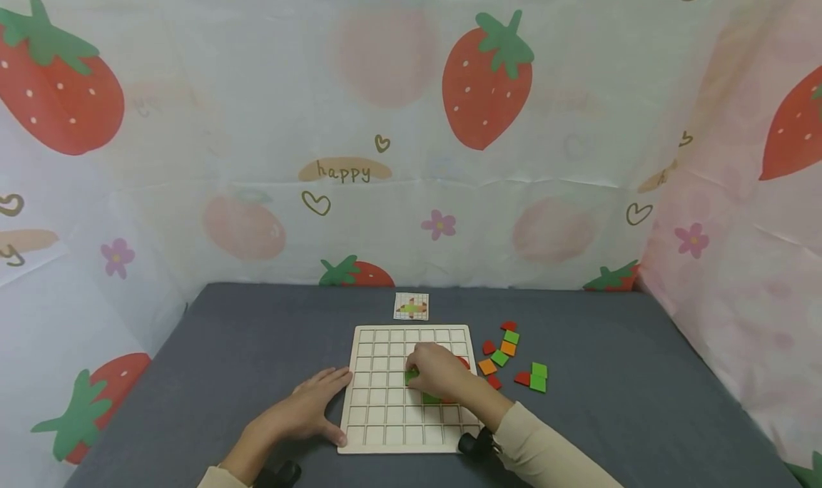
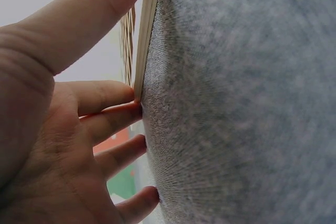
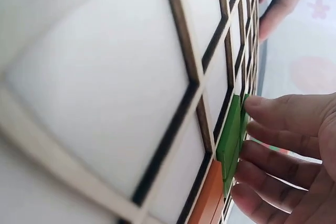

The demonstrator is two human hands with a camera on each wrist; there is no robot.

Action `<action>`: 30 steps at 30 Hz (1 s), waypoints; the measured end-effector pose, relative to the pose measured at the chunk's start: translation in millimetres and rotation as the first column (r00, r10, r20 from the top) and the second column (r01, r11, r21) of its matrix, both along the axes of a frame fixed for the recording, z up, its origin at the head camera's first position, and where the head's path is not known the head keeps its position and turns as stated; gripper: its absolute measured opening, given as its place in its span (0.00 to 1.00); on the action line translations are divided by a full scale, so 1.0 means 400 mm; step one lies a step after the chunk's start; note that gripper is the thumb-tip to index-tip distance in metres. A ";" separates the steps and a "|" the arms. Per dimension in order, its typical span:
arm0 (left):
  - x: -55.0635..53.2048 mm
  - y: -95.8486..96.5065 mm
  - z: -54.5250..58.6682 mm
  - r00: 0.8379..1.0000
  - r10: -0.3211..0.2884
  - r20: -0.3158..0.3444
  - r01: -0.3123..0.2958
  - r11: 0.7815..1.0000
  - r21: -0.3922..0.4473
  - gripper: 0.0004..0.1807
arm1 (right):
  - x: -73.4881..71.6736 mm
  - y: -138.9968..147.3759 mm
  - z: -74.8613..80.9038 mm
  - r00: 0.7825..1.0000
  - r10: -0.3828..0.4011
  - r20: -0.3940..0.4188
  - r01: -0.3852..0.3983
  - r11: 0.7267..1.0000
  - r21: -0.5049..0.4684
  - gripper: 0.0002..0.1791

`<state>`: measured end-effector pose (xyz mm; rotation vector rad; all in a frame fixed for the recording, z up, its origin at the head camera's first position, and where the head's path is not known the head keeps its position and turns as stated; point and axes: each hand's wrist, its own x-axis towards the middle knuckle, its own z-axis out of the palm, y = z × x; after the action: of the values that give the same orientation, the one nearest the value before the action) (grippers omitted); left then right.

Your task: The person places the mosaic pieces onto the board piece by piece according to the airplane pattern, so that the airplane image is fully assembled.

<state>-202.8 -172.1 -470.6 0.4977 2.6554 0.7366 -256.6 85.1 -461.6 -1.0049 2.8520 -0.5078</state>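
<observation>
Person's L hand (image 2: 68,145) spread, thumb & index fingertip at edge of pale wooden board (image 2: 146,40) on grey cloth (image 2: 247,98). Bkgd btwn fingers: blurred red patch (image 2: 112,141), green patch (image 2: 123,182).

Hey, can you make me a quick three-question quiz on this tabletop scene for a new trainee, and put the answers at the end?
1. Which hand touches the left edge of the grid board?

2. True or false: the picture card lies beyond the far edge of the grid board.

3. Where do the loose tiles lie?
A) Left of the grid board
B) Right of the grid board
C) On top of the picture card

Key:
1. The left hand.
2. True.
3. B; they are red, green and orange.
</observation>
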 end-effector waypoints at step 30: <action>0.006 -0.003 0.004 1.000 -0.010 -0.015 0.010 1.000 0.017 0.58 | 0.000 0.286 0.037 0.961 -0.271 0.058 0.277 0.941 -0.193 0.11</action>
<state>-200.5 -173.1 -468.8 0.5225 2.6604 0.7556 -256.4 199.3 -446.9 -0.6133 2.9745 -0.8382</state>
